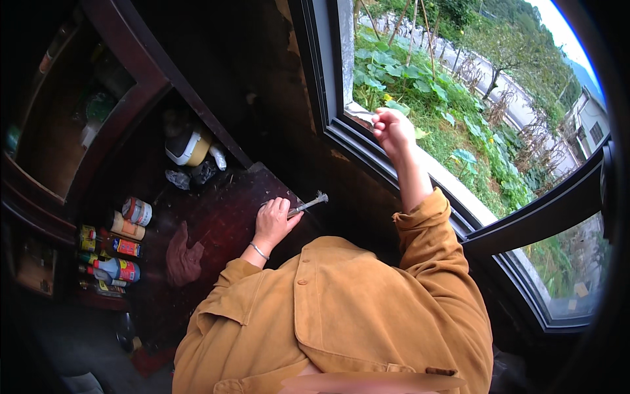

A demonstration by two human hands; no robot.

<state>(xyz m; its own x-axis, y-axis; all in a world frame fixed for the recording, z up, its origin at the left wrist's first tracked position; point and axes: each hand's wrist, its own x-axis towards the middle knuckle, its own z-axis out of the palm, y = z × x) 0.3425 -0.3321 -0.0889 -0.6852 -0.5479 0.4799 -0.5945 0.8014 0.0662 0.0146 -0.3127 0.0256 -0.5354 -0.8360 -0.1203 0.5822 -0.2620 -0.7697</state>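
Observation:
My left hand (271, 222), with a bangle at its wrist, rests at the edge of the dark red tabletop (223, 210). Its fingers are closed on a thin stick-like tool (308, 205) with a frayed, whitish tip that sticks out past the table edge. My right hand (394, 133) is raised in the window opening, its fingers curled together. Beside those fingertips is a pale sliver (359, 113); whether it is held or lies on the sill cannot be made out.
A crumpled brown cloth (184, 255) lies on the table. Along the left stand several jars and bottles (118, 269). Farther back are a cream and tan container (189, 148) and plastic bags (200, 173). The dark window frame (357, 140) runs diagonally at right, with plants outside.

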